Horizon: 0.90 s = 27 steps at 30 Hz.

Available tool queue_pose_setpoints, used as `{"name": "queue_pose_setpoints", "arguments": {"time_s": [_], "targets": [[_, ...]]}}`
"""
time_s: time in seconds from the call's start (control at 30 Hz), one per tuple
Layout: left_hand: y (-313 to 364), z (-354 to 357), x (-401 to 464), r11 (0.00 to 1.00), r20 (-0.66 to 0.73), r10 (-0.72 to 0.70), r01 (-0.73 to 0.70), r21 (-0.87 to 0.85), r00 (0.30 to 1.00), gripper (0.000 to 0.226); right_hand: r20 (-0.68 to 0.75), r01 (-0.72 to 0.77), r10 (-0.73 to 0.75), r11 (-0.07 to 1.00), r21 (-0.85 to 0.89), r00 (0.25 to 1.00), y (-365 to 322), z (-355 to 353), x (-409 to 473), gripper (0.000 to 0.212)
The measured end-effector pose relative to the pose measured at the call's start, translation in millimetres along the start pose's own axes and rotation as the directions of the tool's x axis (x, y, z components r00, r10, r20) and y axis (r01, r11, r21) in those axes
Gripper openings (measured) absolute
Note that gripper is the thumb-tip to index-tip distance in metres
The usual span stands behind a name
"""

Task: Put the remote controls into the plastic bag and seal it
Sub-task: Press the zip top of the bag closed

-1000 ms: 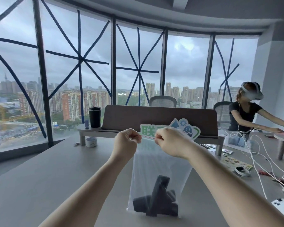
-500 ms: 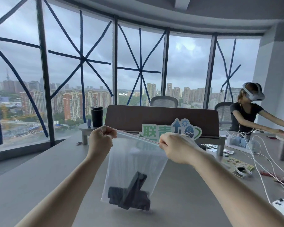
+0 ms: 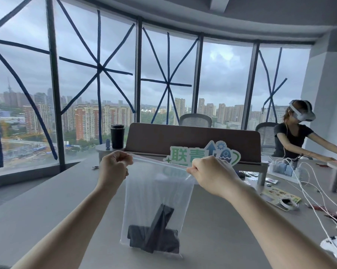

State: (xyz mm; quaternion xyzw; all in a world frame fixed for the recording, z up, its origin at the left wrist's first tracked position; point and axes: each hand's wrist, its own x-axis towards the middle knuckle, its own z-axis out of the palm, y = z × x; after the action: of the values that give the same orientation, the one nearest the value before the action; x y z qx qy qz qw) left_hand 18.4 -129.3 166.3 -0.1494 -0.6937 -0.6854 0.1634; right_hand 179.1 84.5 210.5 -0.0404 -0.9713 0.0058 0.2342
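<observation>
**Bag held up by its top strip, remotes at the bottom**

Writing: a die-cut sign (image 3: 202, 155) stands behind the hands, green and white with blue emblems (arrow, gear, egg shape). Two large green Chinese characters read 联青; the lower part is hidden by the right hand. Faint pale lettering shows through the bag's upper panel, not legible.

Task thing: a clear plastic bag (image 3: 158, 193), hanging in the air over the grey bench (image 3: 47, 210). Its top edge is pulled taut into a straight line that slopes slightly down toward the right, with a thin reddish strip along it. The film is cloudy and lightly creased. The remote controls (image 3: 154, 236) sit at the bottom of the bag: dark, black, one lying flat across and one leaning upright over it. The count beyond that is hard to tell.

Hands: left hand (image 3: 115, 167) clenched, its grip pinching the bag's top left corner. Right hand (image 3: 212, 173) clenched, its grip pinching the top right end of the strip. Both forearms reach in from below.

Around: a brown divider panel (image 3: 192, 138) across the bench behind the sign; a black tumbler (image 3: 117, 135) at its left end, a small blue object just beside it. White cables (image 3: 309, 187), a printed card and small clutter lie to the right. Another person (image 3: 297, 133) wearing a headset leans over the far right. Windows crossed with blue tape (image 3: 99, 68); city towers outside.
</observation>
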Motion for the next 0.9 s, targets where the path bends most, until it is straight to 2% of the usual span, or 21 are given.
{"name": "queue_pose_setpoints", "arguments": {"time_s": [0.17,0.33,0.5,0.63,0.77,0.9], "targets": [[-12.6,2.3,14.9,1.000,0.041,-0.029,0.028,0.012,0.999,0.016,-0.118,-0.006,0.018,0.994,0.105,0.993,7.8,22.8,23.8,0.037],[-42.7,1.5,79.5,0.993,0.064,-0.121,0.120,0.010,0.991,0.020,-0.183,-0.010,0.054,0.972,0.233,0.982,6.0,73.7,116.1,0.035],[-65.6,-10.8,168.0,0.993,-0.003,-0.118,0.118,-0.013,0.993,0.019,-0.265,0.042,0.051,0.942,0.334,0.963,-18.1,110.3,207.7,0.034],[-87.9,-26.2,207.5,0.997,-0.088,-0.058,0.053,-0.056,0.994,0.018,-0.337,0.106,0.047,0.902,0.419,0.940,-36.7,139.2,234.9,0.028],[-140.7,-42.9,202.1,0.992,-0.125,-0.121,0.126,0.031,0.985,0.023,-0.217,0.074,0.037,0.874,0.480,0.975,-47.8,191.6,219.9,0.022],[-193.6,-62.9,157.1,0.966,-0.101,-0.246,0.252,0.053,0.964,0.018,0.080,-0.054,0.019,0.889,0.454,0.997,-65.6,244.8,178.9,0.025]]}}
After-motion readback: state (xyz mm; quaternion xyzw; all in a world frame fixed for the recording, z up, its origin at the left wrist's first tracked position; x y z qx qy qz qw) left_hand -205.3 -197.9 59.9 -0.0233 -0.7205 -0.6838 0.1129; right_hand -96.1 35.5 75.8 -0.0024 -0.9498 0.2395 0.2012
